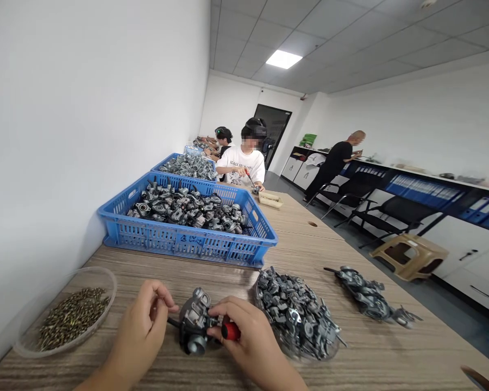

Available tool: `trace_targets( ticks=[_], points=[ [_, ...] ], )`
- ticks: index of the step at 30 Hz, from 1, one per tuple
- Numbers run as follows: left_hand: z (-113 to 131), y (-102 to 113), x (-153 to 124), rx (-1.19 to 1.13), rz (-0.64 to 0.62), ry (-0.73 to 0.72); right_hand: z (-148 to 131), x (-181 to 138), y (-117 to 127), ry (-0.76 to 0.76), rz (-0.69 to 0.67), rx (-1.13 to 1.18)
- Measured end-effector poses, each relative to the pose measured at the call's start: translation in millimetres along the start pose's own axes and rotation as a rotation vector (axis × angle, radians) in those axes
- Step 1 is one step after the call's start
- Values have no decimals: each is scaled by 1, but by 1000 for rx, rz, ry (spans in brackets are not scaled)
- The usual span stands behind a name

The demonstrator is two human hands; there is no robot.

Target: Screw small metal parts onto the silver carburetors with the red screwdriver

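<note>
A grey metal carburetor (194,320) with a black lower part rests on the wooden table in front of me. My right hand (244,331) is closed around a screwdriver (230,331), whose red and black handle end shows between the fingers; its shaft is hidden. The fingertips of that hand touch the carburetor's right side. Just left of the carburetor is my left hand (149,320), its fingers curled and thumb and fingertips drawn together. Whatever they may pinch is too small to make out. Small brass-coloured screws (73,317) fill part of a clear round tub (110,290) at the left.
A blue crate (187,244) of carburetors stands ahead, another blue crate (158,163) behind it. Right of my hands is a clear bowl (332,353) heaped with small grey metal parts. More carburetors (367,296) lie farther right. Across the table a person (244,163) works with a red screwdriver.
</note>
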State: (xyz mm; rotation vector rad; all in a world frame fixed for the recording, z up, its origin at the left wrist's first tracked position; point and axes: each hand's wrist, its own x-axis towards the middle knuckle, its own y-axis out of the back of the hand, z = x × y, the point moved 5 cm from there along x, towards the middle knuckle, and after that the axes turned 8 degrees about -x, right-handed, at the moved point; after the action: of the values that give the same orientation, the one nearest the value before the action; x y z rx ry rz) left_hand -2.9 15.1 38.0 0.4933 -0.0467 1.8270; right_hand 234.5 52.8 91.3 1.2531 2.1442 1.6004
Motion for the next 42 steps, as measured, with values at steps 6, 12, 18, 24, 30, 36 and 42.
trace_targets(
  ticks=[6, 12, 18, 24, 30, 36, 42],
  points=[
    [8, -24, -23, 101, -58, -222, -6, 2, -2, 40, -12, -32],
    [-14, -45, -21, 205, -163, -104, -16, 8, -2, 55, -30, -74],
    [-11, -47, -8, 98, -255, -5, -21, 12, -6, 74, -44, -103],
    [1, -43, -6, -46, -420, -85, -18, 10, 17, 68, -72, -64],
    [9, -47, -23, -64, -744, -124, -3, 7, 34, -6, 8, 106],
    [15, -49, -28, -107, -836, -165, 1, 4, 26, -41, -106, 129],
    [17, -47, -27, -69, -808, -200, 2, 3, 24, -70, -131, 182]
  ],
)
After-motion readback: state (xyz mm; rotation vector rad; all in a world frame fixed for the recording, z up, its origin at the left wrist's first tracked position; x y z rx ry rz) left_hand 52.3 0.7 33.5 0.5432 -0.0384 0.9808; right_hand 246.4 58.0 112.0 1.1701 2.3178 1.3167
